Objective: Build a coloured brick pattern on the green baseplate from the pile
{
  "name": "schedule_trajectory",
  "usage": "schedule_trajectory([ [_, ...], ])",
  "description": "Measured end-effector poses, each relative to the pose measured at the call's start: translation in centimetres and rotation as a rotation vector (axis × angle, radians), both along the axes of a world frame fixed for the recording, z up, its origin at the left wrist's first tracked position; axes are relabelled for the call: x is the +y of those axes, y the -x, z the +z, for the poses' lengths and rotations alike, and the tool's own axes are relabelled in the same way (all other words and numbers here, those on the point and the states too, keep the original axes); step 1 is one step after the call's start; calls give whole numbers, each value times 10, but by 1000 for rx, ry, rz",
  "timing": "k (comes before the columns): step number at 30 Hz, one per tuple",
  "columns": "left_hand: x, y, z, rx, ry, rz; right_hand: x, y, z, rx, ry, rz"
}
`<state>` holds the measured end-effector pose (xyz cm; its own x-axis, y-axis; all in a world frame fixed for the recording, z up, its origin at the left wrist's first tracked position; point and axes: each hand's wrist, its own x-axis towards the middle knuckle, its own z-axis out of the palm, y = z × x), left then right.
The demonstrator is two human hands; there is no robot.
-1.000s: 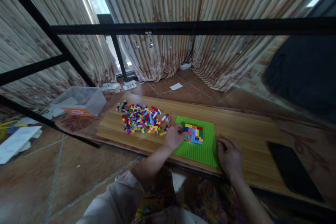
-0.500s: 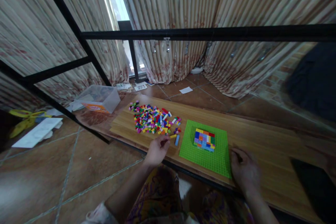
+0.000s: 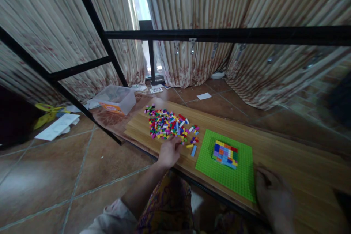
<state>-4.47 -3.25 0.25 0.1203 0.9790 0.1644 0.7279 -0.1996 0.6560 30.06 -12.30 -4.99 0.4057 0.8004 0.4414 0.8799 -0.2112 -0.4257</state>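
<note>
Many small coloured toy bricks [image 3: 166, 123] lie in a loose pile on the wooden board. My left hand [image 3: 169, 152] is at the pile's near edge, fingers curled and their tips among the bricks; what they pinch, if anything, is hidden. Just right of it lie a yellow brick [image 3: 189, 146] and a long light-blue brick [image 3: 193, 150]. A block of multicoloured bricks [image 3: 225, 154] is built up on the green baseplate [image 3: 207, 162]. Beside the plate's right edge rests my right hand [image 3: 275, 193], loosely curved with a gap between thumb and fingers, and no brick visible in it.
The wooden board [image 3: 298, 164] extends to the right, with a dark flat object [image 3: 342, 203] near its end. At the left stands a clear plastic box [image 3: 117, 98] with an orange label. A black metal frame [image 3: 205, 34] crosses before the curtains.
The camera view has shifted, so the scene sits farther right. My left hand has moved from beside the yellow brick to the pile's near edge. My right hand stays by the baseplate.
</note>
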Motion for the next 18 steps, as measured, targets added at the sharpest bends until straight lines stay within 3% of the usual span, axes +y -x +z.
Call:
schedule_trajectory([
  [9, 19, -21, 12, 411, -21, -88, 1, 4, 4, 0, 20, -26],
  [18, 24, -23, 14, 404, -33, -120, 2, 8, 5, 31, -74, 7],
])
